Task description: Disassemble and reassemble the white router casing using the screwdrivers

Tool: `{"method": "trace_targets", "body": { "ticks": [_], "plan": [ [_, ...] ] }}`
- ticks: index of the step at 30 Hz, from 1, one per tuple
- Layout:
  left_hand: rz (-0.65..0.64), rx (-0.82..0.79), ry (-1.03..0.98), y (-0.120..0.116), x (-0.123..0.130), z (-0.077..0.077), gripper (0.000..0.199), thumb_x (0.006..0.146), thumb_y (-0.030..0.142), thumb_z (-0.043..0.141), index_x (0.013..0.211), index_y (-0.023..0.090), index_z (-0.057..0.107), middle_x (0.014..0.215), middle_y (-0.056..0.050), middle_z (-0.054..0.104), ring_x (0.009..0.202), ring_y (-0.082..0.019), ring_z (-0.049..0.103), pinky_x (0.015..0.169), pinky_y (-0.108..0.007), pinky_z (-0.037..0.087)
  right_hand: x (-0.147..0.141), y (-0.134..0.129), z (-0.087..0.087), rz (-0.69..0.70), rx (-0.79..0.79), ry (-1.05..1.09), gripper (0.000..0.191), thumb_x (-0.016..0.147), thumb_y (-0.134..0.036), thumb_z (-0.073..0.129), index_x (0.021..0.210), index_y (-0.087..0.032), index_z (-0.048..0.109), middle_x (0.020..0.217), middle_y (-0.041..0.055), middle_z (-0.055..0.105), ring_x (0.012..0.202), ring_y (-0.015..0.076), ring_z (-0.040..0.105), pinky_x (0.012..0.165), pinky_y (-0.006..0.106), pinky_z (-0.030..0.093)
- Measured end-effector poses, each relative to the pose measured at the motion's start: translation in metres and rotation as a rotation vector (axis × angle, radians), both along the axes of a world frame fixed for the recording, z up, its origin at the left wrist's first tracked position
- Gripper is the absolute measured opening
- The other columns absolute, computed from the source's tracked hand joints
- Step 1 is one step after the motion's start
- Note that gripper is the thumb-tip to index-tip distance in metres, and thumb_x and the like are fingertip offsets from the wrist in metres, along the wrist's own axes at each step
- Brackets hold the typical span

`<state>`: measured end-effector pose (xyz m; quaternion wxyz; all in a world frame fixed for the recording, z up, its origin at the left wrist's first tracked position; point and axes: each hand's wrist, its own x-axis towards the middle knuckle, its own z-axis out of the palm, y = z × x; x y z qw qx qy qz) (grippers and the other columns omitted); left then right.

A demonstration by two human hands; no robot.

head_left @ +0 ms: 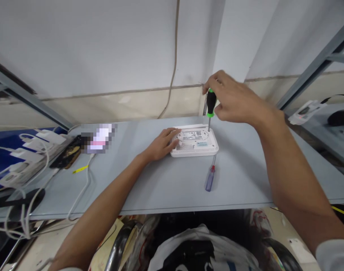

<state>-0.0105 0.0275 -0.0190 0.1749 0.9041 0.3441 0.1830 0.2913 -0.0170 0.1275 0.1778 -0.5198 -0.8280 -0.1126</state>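
Your table point(160, 188) is the biggest thing here, flat and gray-blue, and on it the white box point(185, 152) lies with its label side up. Think of that box as the middle of a clock, with 12 pointing at the wall. It looks light and hard, like a plastic lunch box, so it won't squish, but its smooth shell might slide if you push sideways. The thin plastic around the holes could crack if pressed too hard, so the best place to hold it is by its thick outside edges. Your right hand point(228, 98) is up past 1 o'clock, fingers bent in around the handle of the green and black screwdriver point(211, 103). Your left hand point(164, 144) is at 9 o'clock, fingers loosely spread and resting on the box's end, not closed around it. The screwdriver stands nearly straight up, its tip at the box's 1 o'clock corner. Smallest is the purple screwdriver point(209, 180), lying near 5 o'clock; you can't tell whether its metal end touches the box.
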Motion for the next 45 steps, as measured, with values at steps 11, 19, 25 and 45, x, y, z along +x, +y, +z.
{"method": "trace_targets", "body": {
  "ticks": [11,19,25,45],
  "plan": [
    [-0.008,0.007,-0.008,0.000,0.000,0.000,0.063,0.110,0.059,0.032,0.160,0.024,0.043,0.157,-0.013,0.048,0.147,-0.030,0.042,0.128,-0.051,0.032,-0.008,0.014,-0.012,-0.126,0.046,-0.033,0.040,0.103,-0.051,0.046,0.112,-0.022,0.073,0.106,0.0144,0.068,0.083,0.0301,0.062,0.071,0.041,0.040],
    [-0.012,0.001,-0.002,0.000,0.000,-0.001,0.063,0.109,0.060,0.032,0.160,0.024,0.043,0.159,-0.013,0.046,0.149,-0.029,0.041,0.128,-0.050,0.032,-0.003,0.004,-0.003,0.068,0.014,0.044,0.043,0.093,-0.034,0.056,0.136,-0.031,0.060,0.143,0.0115,0.055,0.094,0.0289,0.061,0.077,0.041,0.043],
    [-0.002,-0.002,-0.015,0.000,0.000,0.000,0.063,0.109,0.060,0.031,0.159,0.023,0.044,0.158,-0.014,0.047,0.149,-0.029,0.042,0.129,-0.050,0.032,-0.009,0.009,-0.008,-0.141,0.055,0.018,0.052,0.101,-0.055,0.047,0.144,-0.028,0.057,0.128,0.0169,0.066,0.098,0.0364,0.063,0.079,0.046,0.044],
    [0.014,-0.009,0.009,-0.006,-0.003,0.001,0.063,0.109,0.059,0.031,0.160,0.023,0.042,0.160,-0.013,0.045,0.149,-0.029,0.041,0.128,-0.052,0.032,-0.012,0.004,-0.008,-0.193,-0.022,0.216,0.054,0.097,-0.057,0.053,0.143,-0.028,0.056,0.117,0.0146,0.069,0.101,0.0380,0.065,0.082,0.051,0.051]
  ]
}}
